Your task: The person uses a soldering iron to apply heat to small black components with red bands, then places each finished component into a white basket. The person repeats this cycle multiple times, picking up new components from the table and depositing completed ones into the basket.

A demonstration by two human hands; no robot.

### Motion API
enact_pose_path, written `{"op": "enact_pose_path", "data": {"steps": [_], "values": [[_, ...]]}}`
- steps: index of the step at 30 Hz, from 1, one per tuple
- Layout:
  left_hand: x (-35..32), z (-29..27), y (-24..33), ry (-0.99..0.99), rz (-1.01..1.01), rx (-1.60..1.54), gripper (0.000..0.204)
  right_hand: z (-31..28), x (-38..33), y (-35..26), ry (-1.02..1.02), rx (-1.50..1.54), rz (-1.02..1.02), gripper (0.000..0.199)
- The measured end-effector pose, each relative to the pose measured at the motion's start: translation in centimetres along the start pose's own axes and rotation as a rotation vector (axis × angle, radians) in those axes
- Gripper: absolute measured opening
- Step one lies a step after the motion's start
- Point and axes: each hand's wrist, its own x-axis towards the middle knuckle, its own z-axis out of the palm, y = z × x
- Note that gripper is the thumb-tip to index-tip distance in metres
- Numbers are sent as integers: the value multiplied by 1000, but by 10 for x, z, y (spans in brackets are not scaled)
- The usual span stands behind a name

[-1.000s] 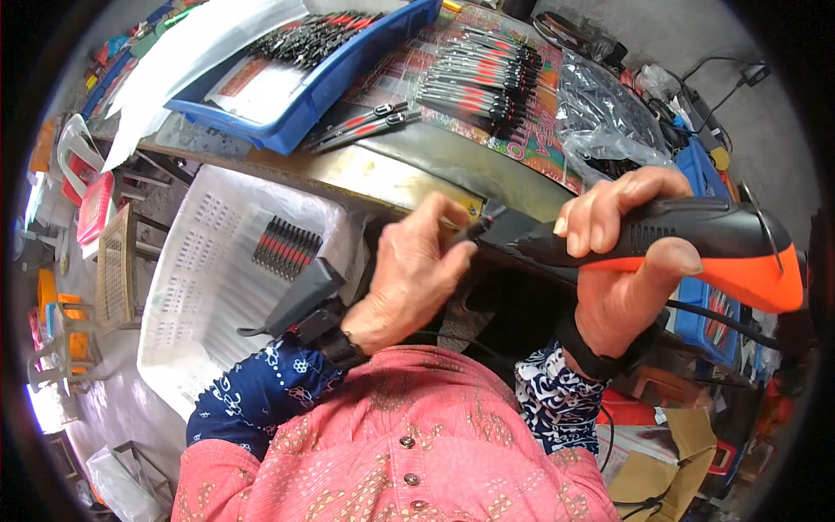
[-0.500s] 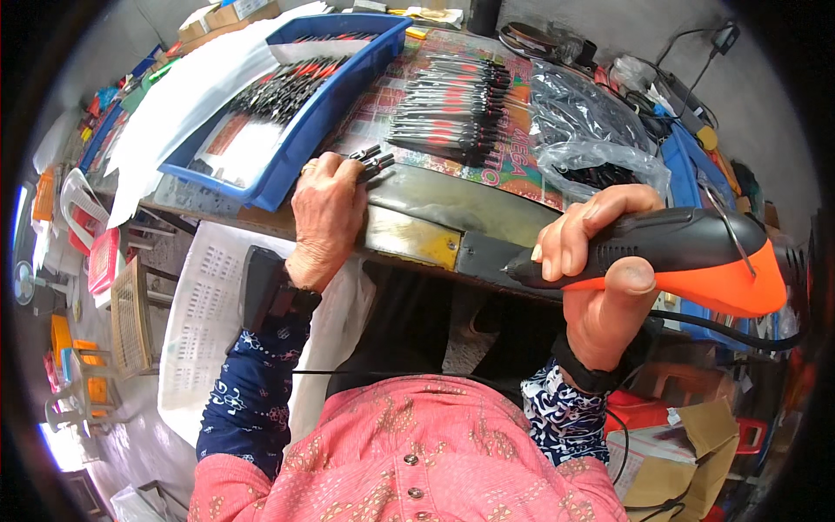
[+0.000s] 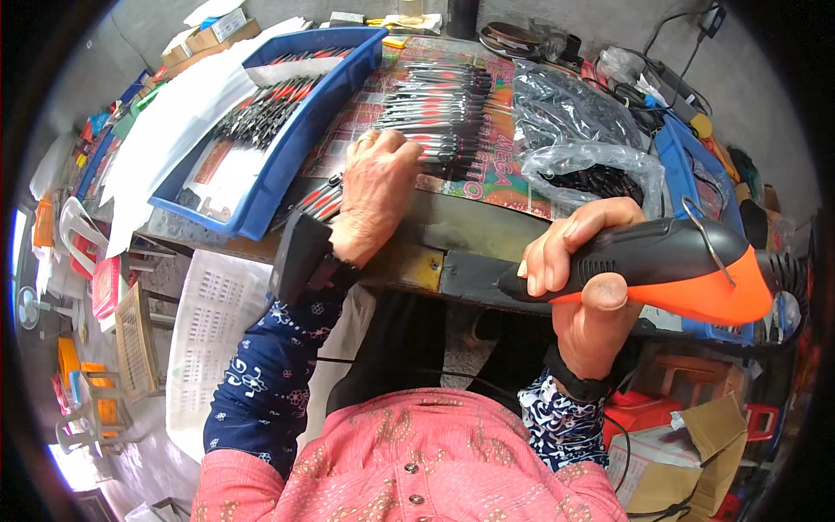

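My left hand (image 3: 378,187) is closed, palm down, over several pens (image 3: 323,200) with red and silver barrels; their ends stick out on its left side. Its fingertips, partly hidden, touch the near part of a row of similar pens (image 3: 430,113) laid side by side on the table. In my right hand (image 3: 578,261) is a black and orange corded power tool (image 3: 644,252) with a wire hanging loop, held over the table's front edge. Its narrow front end points left; the thumb lies along its near side.
A blue tray (image 3: 261,196) with more pens and white paper stands at the left. To the right lie a clear plastic bag (image 3: 574,109) of dark parts and blue bins (image 3: 683,174). A white perforated basket (image 3: 213,339) sits below the table's edge, and an open cardboard box (image 3: 687,461) at lower right.
My left hand has moved right and away from me, from beside the blue tray to the row of pens. The right hand still grips the power tool, nearly unmoved.
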Motion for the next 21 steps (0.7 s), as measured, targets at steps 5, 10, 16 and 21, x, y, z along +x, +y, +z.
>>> {"op": "enact_pose_path", "data": {"steps": [5,10,16,21], "values": [[10,16,3,21,82,57,6,-3,0,2,34,1,-9,62],[11,20,3,2,121,99,6,-8,1,4,35,9,-11,62],[11,20,0,-19,166,138,11,-10,1,4,42,4,1,63],[10,10,4,48,157,29,15,-8,0,4,52,0,-15,65]]}}
